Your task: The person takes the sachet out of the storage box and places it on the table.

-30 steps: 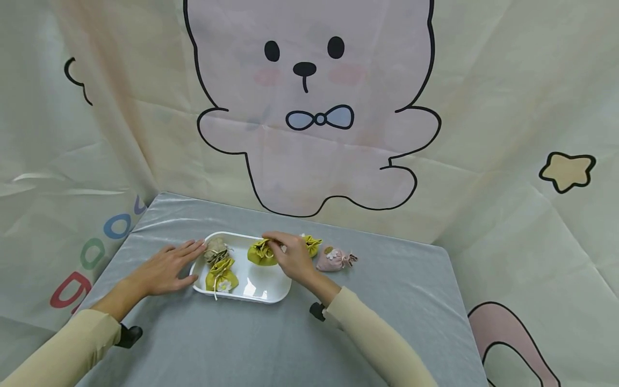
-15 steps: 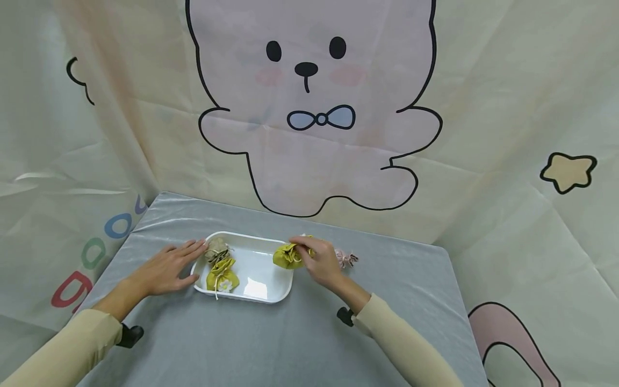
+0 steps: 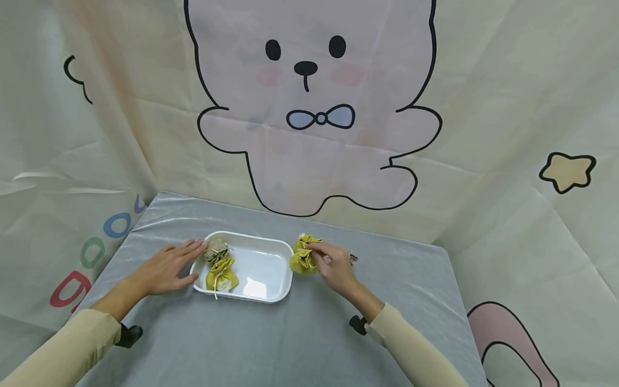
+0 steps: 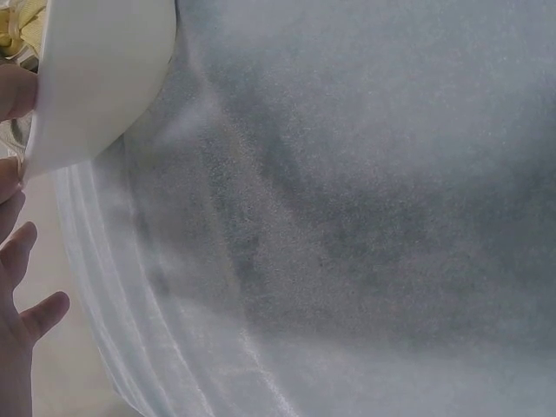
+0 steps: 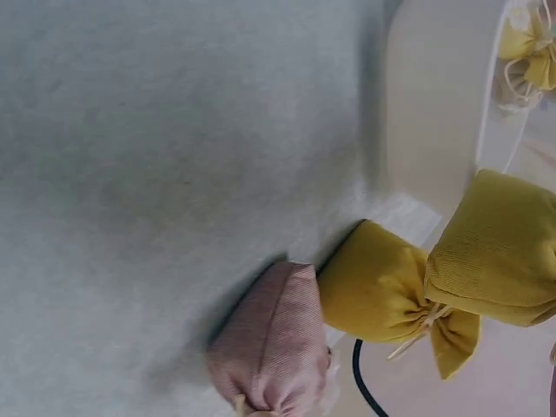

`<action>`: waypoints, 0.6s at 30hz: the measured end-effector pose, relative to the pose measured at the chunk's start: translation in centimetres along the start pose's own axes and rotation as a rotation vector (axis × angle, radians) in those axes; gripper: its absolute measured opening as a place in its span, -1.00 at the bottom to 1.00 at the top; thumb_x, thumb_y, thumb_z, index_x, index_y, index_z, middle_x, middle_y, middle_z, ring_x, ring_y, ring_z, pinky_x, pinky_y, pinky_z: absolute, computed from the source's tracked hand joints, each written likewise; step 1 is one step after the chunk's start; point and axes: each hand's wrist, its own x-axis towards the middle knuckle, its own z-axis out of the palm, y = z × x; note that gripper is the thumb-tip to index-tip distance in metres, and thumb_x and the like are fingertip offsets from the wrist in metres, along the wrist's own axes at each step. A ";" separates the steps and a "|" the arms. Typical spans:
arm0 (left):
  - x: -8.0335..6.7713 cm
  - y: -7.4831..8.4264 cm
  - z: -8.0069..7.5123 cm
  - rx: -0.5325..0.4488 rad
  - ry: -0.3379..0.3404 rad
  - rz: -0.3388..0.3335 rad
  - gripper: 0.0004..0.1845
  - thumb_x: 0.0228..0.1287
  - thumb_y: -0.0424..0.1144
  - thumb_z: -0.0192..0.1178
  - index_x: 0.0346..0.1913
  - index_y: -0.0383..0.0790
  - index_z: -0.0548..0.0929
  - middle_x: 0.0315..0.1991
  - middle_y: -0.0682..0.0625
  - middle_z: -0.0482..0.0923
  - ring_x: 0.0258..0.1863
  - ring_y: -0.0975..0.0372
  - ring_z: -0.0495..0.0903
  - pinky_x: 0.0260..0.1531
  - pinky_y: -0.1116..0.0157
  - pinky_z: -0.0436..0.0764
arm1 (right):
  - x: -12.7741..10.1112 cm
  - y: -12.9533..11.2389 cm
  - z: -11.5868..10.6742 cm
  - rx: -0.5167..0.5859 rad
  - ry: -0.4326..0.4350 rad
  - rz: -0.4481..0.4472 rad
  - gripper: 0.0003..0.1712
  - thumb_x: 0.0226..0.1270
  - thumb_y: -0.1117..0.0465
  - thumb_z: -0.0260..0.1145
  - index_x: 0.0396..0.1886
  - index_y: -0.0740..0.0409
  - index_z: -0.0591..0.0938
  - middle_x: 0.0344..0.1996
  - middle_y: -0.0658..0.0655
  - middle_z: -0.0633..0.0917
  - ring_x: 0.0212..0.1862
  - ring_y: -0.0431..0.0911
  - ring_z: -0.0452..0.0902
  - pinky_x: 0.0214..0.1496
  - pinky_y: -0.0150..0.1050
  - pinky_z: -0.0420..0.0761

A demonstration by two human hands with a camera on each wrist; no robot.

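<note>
My right hand [image 3: 338, 271] pinches a mustard-yellow drawstring pouch [image 3: 301, 262] by its gathered neck, just off the tray's right end. In the right wrist view that held pouch [image 5: 499, 248] hangs near the tray's wall. Behind it, a second yellow pouch [image 5: 369, 282] lies on the cloth beside a pink pouch [image 5: 271, 339], mostly hidden by my hand in the head view. My left hand [image 3: 166, 271] rests with spread fingers against the left rim of the white tray [image 3: 263, 269]. Inside the tray's left end lie a yellow pouch [image 3: 221, 277] with a white flower and a beige pouch [image 3: 216, 248].
Grey velvety cloth [image 3: 232, 344] covers the table. A fabric backdrop [image 3: 474, 107] with a cartoon bear rises directly behind the table's far edge and along both sides.
My right hand has carried the held yellow pouch rightward, from over the tray to beyond its right rim, beside the other pouches. The left hand and tray have stayed in place.
</note>
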 end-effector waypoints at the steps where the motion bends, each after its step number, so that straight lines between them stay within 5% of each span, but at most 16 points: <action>1: 0.0 0.0 0.0 0.001 0.001 0.000 -0.20 0.25 0.00 0.27 0.46 -0.34 0.32 0.43 -0.27 0.30 0.37 -0.16 0.34 0.12 -0.25 0.38 | -0.1 0.1 -0.1 0.003 0.000 0.001 -0.78 0.24 0.52 0.32 -0.15 0.32 0.76 -0.17 0.19 0.78 -0.20 -0.06 0.73 -0.24 -0.29 0.65; 18: 0.0 0.0 -0.1 0.004 -0.009 -0.002 -0.19 0.25 0.02 0.26 0.46 -0.34 0.32 0.44 -0.27 0.30 0.37 -0.16 0.34 0.10 -0.25 0.39 | -1.3 1.4 -0.8 0.022 0.029 0.026 -0.79 0.23 0.54 0.33 -0.15 0.38 0.74 -0.19 0.28 0.77 -0.20 -0.04 0.74 -0.20 -0.24 0.68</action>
